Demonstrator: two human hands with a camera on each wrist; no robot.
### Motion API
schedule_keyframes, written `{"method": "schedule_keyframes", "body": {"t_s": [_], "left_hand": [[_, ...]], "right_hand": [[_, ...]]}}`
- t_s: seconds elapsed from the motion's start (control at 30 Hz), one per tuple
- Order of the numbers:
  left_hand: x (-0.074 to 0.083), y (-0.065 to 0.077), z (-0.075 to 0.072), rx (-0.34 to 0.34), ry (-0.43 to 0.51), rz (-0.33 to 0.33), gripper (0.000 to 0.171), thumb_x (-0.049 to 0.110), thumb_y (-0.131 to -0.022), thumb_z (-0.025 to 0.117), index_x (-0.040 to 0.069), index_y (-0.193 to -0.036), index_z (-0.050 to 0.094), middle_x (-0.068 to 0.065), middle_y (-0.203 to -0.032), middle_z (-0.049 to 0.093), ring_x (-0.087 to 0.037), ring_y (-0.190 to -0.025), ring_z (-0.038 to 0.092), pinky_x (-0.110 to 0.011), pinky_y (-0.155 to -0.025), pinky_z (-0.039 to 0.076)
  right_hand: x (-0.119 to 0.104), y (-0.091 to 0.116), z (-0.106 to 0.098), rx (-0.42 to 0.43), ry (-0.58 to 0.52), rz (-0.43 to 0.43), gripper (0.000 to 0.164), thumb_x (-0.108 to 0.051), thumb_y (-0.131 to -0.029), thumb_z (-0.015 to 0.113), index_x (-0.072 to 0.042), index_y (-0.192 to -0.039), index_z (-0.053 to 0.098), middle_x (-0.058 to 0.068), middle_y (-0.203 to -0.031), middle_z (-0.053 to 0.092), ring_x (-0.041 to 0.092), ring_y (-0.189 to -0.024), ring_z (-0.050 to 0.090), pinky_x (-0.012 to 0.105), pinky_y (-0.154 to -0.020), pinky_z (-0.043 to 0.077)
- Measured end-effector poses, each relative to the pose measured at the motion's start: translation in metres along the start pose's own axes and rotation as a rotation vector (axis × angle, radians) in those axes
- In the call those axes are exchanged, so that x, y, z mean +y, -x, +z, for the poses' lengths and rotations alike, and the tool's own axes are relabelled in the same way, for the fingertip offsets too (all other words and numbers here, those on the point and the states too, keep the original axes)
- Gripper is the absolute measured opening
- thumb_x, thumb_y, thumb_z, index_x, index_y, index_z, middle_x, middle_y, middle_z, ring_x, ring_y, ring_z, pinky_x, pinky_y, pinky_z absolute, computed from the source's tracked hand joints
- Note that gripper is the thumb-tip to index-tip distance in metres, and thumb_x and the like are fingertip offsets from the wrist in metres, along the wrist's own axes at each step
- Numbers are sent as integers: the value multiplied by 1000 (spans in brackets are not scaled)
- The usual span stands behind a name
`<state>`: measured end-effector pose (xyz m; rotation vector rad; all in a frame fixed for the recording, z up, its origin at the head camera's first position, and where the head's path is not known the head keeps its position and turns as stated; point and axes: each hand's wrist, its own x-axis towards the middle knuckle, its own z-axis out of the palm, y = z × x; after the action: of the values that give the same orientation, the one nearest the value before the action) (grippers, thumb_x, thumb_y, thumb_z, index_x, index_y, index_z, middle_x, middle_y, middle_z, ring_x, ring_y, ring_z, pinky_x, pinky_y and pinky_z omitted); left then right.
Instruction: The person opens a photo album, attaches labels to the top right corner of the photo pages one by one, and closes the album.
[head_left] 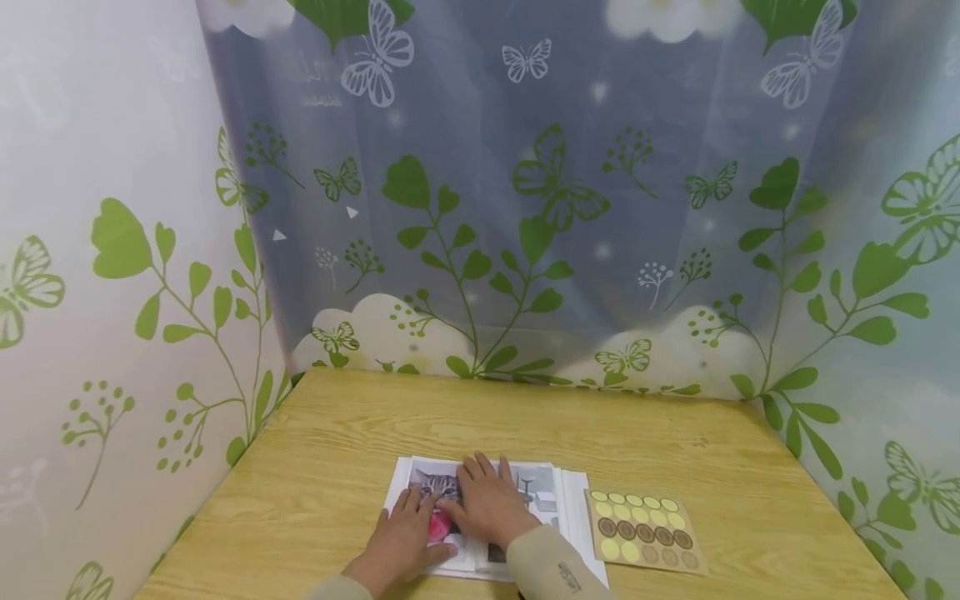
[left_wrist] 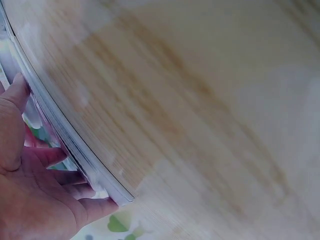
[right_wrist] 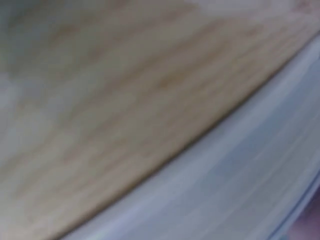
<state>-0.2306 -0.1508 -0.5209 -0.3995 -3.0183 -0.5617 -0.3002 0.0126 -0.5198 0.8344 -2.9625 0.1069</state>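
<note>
An open book [head_left: 576, 508] with white page margins lies on the wooden table. A picture of a striped cat [head_left: 438, 483] with a pink patch below it shows between the hands. My left hand [head_left: 405, 533] rests on the book's left side, thumb spread toward the middle. In the left wrist view, that hand's fingers [left_wrist: 47, 156] reach across the pages, close to the book's layered edge [left_wrist: 62, 130]. My right hand [head_left: 491, 504] lies on the page right of the cat, covering part of it. Blurred page edges [right_wrist: 200, 185] fill the right wrist view's lower right.
A tan sheet of round stickers [head_left: 648, 533], in yellow and brown rows, lies just right of the book. Behind the wooden table [head_left: 322, 425] hangs a curtain [head_left: 480, 283] printed with leaves and butterflies; similar panels stand at both sides.
</note>
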Motion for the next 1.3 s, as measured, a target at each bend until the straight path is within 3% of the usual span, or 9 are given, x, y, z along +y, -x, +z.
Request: {"method": "schedule_keyframes", "body": {"t_s": [0.2,0.63,1.03,1.3], "left_hand": [[2,0,-2,-13,0,-5,83,53,-84,71,-5,-139,49,-36,-145,39,-52,-134,35,-75,-100,31],[2,1,-2,16,15,17,85,54,-84,71,-6,-139,49,-36,-145,38,-53,-134,35,-75,-100,31],[3,-2,-5,-29,16,-27,86,54,-83,72,-3,-142,48,-35,-147,36,-53,-136,32,-75,-102,27],[7,-6,-9,-15,-77,-49,86,57,-77,75,1,-138,54,-31,-143,45,-48,-133,39,-74,-105,23]], "right_hand": [[-6,2,-7,-37,37,-10,73,-62,-99,36,-8,-147,47,8,-152,43,30,-144,32,58,-117,18],[0,11,-4,-33,40,-18,74,-62,-100,34,-7,-148,45,9,-153,42,30,-143,34,59,-116,19],[12,24,-5,25,35,-55,70,-60,-99,40,-9,-146,48,9,-151,45,30,-141,36,59,-115,22],[16,37,-10,12,37,-43,69,-59,-98,44,-7,-143,52,11,-152,43,29,-142,36,55,-115,26]]}}
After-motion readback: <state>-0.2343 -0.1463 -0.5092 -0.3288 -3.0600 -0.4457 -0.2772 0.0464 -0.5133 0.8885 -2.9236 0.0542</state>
